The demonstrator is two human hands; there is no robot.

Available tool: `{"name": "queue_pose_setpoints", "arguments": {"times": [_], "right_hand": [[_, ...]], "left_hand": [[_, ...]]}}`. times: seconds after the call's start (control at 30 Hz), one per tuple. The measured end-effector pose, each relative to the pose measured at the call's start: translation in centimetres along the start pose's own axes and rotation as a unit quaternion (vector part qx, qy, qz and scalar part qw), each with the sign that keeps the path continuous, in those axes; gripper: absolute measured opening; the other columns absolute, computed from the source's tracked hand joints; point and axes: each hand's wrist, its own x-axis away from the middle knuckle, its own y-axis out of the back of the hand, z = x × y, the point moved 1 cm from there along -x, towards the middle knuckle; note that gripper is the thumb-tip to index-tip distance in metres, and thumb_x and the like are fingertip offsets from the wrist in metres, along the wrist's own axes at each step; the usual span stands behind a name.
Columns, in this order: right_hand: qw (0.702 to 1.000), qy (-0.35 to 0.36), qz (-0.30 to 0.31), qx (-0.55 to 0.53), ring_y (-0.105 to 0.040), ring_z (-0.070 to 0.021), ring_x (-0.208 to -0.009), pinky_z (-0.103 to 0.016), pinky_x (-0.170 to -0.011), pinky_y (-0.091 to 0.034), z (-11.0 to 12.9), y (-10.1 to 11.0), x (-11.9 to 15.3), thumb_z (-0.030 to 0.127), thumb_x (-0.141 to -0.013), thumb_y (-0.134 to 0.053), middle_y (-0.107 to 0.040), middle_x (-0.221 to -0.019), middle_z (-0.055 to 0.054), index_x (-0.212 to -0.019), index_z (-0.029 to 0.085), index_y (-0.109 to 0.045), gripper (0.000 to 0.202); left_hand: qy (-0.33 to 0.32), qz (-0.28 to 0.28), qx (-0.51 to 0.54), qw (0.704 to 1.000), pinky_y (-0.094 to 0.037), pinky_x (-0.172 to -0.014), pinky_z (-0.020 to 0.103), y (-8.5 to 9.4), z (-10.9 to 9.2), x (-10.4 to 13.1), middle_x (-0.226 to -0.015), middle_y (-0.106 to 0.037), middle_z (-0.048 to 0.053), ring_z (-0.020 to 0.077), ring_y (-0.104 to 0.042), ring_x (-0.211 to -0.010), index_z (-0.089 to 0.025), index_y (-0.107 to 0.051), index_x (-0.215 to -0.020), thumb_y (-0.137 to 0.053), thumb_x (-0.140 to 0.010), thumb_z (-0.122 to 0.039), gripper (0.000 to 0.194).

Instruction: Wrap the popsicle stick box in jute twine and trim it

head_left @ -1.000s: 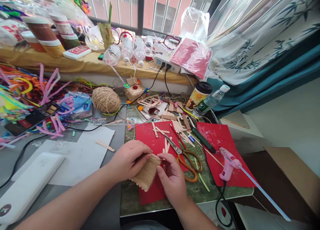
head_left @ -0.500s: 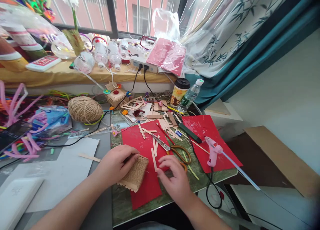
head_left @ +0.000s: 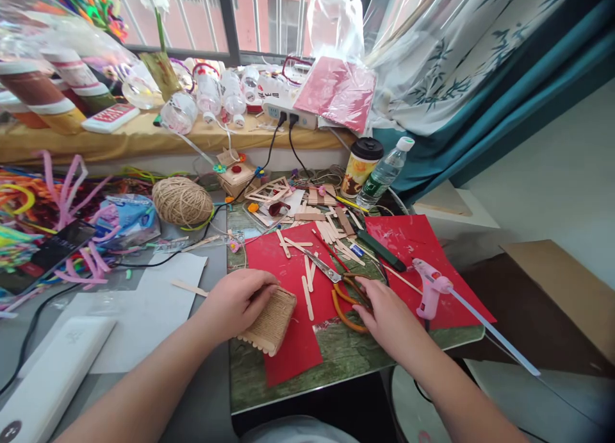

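My left hand [head_left: 243, 302] is closed around a small twine-wrapped box [head_left: 271, 321] with a scalloped edge of craft-stick ends along its bottom. The box is tilted over a red sheet [head_left: 293, 363]. My right hand [head_left: 384, 308] has its fingers and thumb on the brown handles of a pair of scissors [head_left: 342, 305], whose blades point away to the left and lie slightly apart. Beside the blades are loose craft sticks [head_left: 307, 297]. To the right of this hand rests a pink glue gun [head_left: 431, 289] with a long glue stick out of its back, on a second red sheet [head_left: 461, 308].
Behind lie a heap of craft sticks [head_left: 329, 231], a dark green cutter [head_left: 382, 250], a lidded cup [head_left: 360, 167] and a water bottle [head_left: 387, 174]. A twine ball [head_left: 182, 201] and pipe cleaners [head_left: 91, 257] are at the left. Black cords [head_left: 163, 263] cross the table.
My right hand has moved right, from beside the box onto the scissors' handles. My left hand still holds the box. The view has shifted a little to the left.
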Motion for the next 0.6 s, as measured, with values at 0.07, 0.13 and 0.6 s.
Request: {"name": "queue_pose_setpoints", "arguments": {"times": [0.07,0.13,0.6], "right_hand": [[1.000,-0.020,-0.005,-0.022,-0.073,-0.0363,-0.108,-0.054,-0.090,-0.061,-0.2,0.8,0.1,0.026,-0.091,-0.064,-0.073,-0.126,-0.016,-0.138,0.023,-0.067,0.047],[0.999,-0.030,0.010,-0.040,-0.073,-0.0347,-0.110,-0.051,-0.091,-0.062,-0.5,1.8,0.2,0.028,-0.093,-0.062,-0.072,-0.127,-0.015,-0.139,0.023,-0.066,0.046],[0.977,-0.118,0.106,-0.140,-0.068,-0.0220,-0.083,-0.035,-0.078,-0.061,-1.1,3.8,0.3,0.037,-0.089,-0.077,-0.067,-0.093,-0.003,-0.115,0.024,-0.062,0.033]], "left_hand": [[-0.002,0.011,-0.002,1.000,-0.052,-0.082,0.033,0.0,0.2,-0.1,-0.099,-0.079,0.003,0.0210,-0.073,-0.091,-0.026,-0.068,-0.110,-0.049,-0.109,-0.031,0.019],[-0.012,0.025,-0.004,1.000,-0.052,-0.081,0.032,-0.1,0.5,-0.3,-0.099,-0.079,0.003,0.0210,-0.074,-0.091,-0.027,-0.068,-0.111,-0.049,-0.109,-0.032,0.020],[0.123,-0.038,-0.136,0.982,-0.045,-0.116,0.069,-0.6,-5.4,2.5,-0.168,-0.040,0.025,0.0497,-0.046,-0.149,-0.020,-0.047,-0.149,-0.087,-0.075,-0.060,0.092]]}}
